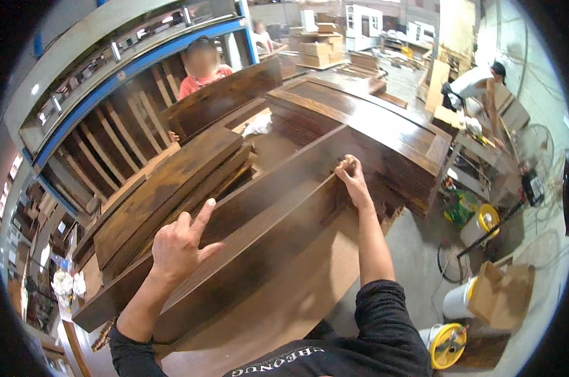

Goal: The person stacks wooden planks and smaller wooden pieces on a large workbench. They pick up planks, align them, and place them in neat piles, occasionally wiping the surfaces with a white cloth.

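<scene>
Two long dark brown wooden boards stand on edge before me, slanting from lower left to upper right. Above the nearer board (253,257) hovers my left hand (180,245), its index finger and thumb stretched apart and the other fingers curled, with nothing in it. The farther board (278,177) runs just behind that hand. At the nearer board's right end is my right hand (352,173), its fingers pinched together by the top corner. What lies between those fingertips is too small to make out.
A stack of dark panels (171,195) lies beyond the boards at left, framed panels (372,119) at right. A co-worker (202,69) stands behind an upright panel (228,94); another person (479,85) bends at right. Yellow-rimmed buckets (448,345) and a cardboard box (501,295) sit lower right.
</scene>
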The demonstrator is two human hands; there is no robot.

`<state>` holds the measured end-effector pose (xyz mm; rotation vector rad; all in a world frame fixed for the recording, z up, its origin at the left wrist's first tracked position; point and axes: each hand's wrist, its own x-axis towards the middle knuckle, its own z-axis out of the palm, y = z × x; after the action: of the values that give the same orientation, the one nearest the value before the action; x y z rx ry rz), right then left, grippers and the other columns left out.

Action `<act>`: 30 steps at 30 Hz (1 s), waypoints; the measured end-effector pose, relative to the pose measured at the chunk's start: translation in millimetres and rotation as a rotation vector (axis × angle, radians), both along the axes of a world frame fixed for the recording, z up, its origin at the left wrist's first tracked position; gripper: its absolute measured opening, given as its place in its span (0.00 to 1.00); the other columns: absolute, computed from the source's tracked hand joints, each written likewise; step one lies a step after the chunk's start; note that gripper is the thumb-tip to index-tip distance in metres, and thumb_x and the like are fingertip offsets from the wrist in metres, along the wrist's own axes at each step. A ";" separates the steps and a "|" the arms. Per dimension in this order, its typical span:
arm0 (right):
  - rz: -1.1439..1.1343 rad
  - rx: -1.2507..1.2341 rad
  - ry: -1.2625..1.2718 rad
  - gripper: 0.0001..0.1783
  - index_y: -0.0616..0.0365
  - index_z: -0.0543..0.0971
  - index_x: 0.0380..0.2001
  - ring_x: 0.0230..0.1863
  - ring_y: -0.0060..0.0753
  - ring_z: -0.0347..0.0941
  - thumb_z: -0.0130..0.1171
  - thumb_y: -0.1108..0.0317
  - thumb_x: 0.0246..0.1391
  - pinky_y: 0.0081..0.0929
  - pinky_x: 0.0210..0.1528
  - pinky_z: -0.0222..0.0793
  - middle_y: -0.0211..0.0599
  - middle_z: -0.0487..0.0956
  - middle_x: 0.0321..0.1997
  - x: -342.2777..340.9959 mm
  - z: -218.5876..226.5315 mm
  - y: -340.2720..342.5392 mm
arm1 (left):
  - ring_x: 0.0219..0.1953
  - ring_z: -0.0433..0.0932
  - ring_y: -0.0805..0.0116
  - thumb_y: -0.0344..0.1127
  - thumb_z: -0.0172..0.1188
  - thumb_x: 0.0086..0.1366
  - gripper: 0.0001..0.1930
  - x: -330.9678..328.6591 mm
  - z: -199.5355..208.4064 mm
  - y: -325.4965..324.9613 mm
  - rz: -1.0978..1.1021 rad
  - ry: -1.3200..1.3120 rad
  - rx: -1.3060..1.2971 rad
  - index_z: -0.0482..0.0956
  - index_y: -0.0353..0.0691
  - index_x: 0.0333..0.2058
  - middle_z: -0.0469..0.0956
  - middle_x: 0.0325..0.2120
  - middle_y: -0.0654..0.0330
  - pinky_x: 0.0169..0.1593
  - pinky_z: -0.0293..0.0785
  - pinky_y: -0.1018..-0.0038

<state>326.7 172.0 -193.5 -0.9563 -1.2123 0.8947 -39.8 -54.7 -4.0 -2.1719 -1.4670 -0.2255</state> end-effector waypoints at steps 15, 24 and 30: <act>-0.027 -0.043 -0.010 0.35 0.54 0.62 0.54 0.46 0.24 0.66 0.66 0.57 0.47 0.24 0.50 0.63 0.32 0.71 0.44 -0.4 6.0 -3.0 | 0.22 0.71 0.62 0.51 0.70 0.41 0.47 3.6 -9.7 7.7 -0.055 0.060 -0.067 0.59 0.50 0.62 0.64 0.22 0.58 0.26 0.69 0.68; 0.006 -0.008 -0.036 0.34 0.55 0.61 0.55 0.47 0.23 0.66 0.64 0.59 0.49 0.25 0.51 0.63 0.32 0.71 0.44 -0.3 8.6 -5.0 | 0.18 0.69 0.65 0.51 0.69 0.42 0.44 4.4 -19.1 4.5 -0.097 0.078 -0.045 0.62 0.50 0.60 0.63 0.20 0.60 0.22 0.68 0.70; -0.161 0.071 -0.142 0.42 0.57 0.54 0.63 0.60 0.37 0.59 0.61 0.54 0.50 0.28 0.60 0.56 0.48 0.63 0.59 21.8 52.1 -3.7 | 0.17 0.69 0.67 0.53 0.67 0.44 0.43 1.2 -24.4 4.0 -0.086 0.136 -0.028 0.62 0.49 0.60 0.63 0.20 0.61 0.22 0.67 0.72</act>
<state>348.5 168.3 -141.4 -1.0576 -1.2587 0.6617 -38.6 -50.6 -28.4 -2.2277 -1.3112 -0.0850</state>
